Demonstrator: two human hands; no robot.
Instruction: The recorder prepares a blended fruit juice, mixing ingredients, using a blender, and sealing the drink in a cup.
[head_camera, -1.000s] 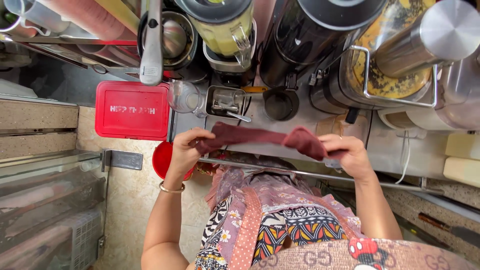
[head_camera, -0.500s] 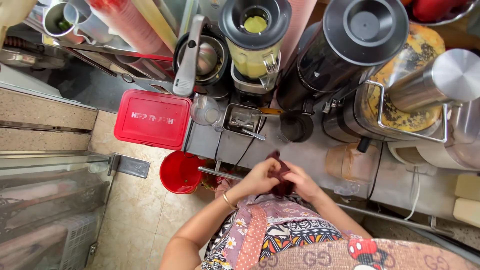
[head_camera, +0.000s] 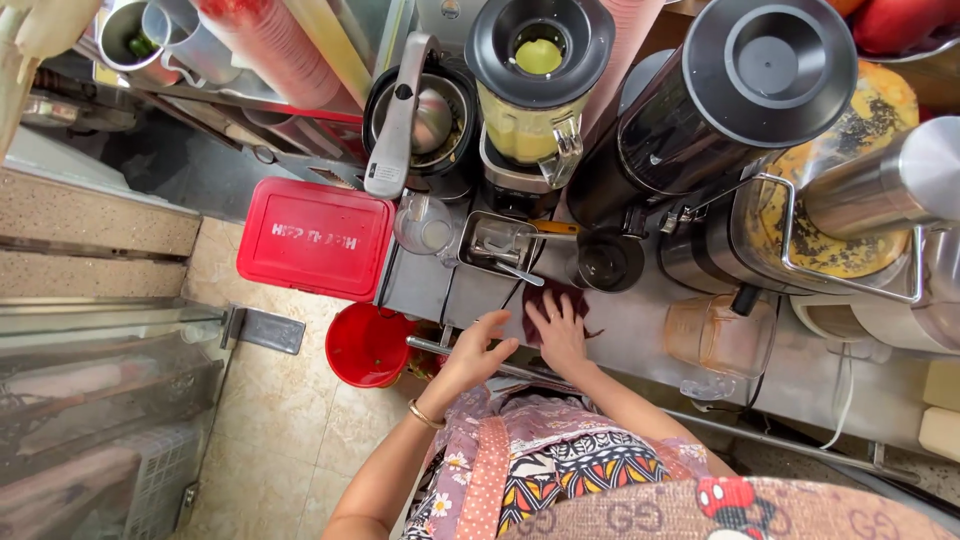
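**Pressing the folded cloth on the bench**

The steel bench (head_camera: 640, 335) carries a row of appliances along its back: a tall black dispenser (head_camera: 740, 95), a blender (head_camera: 535, 85) holding pale green liquid, and a lever press (head_camera: 410, 115). A red box (head_camera: 315, 238) sits at the bench's left end, with a red bucket (head_camera: 365, 345) on the floor below it. Nearer the front edge stand a small steel tray (head_camera: 495, 243), a black cup (head_camera: 608, 262) and a clear orange-tinted jug (head_camera: 718, 335).

The dark red cloth (head_camera: 545, 298) lies bunched on the bench just in front of the tray and cup, close to the front edge.

The right hand (head_camera: 560, 335) lies flat on the cloth, fingers spread, palm down, gripping nothing. The left hand (head_camera: 480, 352) is open with fingers extended, just beside the cloth's left edge at the bench front; whether it touches the cloth cannot be told.

Working notes, as judgement:
- Keep the palm flat so pressure spreads across the whole cloth.
- Keep strokes short; the tray, cup and a cable are close behind.
- Steady the left hand on the bench edge, clear of the cloth's path.
- Avoid nudging the jug to the right.
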